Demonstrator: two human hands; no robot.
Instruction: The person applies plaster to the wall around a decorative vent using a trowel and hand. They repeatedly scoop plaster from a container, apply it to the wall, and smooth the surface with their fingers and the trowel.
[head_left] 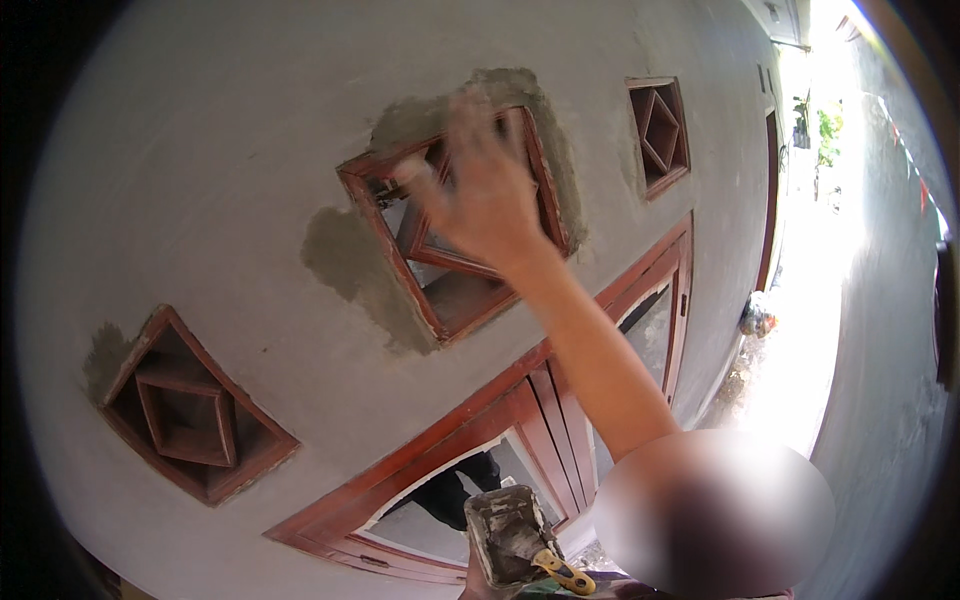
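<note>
While the left hand (478,584) grips the tub (480,535) at 6 o'clock, the right hand (485,195), spread and apparently empty, overlaps the vent frame (408,275) at 12 o'clock. Step, judged: smoothing the grey patch (405,122); next move needs light, even pressure.

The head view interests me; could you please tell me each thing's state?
Middle vent frame: set in the wall.
Patches around it: darker than the wall.
Container: open, smeared inside.
Putty knife: lying in it, handle over the rim.
Left hand: holding the container, mostly hidden.
Right hand: raised, fingers spread, blurred.
Lower windows: glazed, seemingly shut.
</note>
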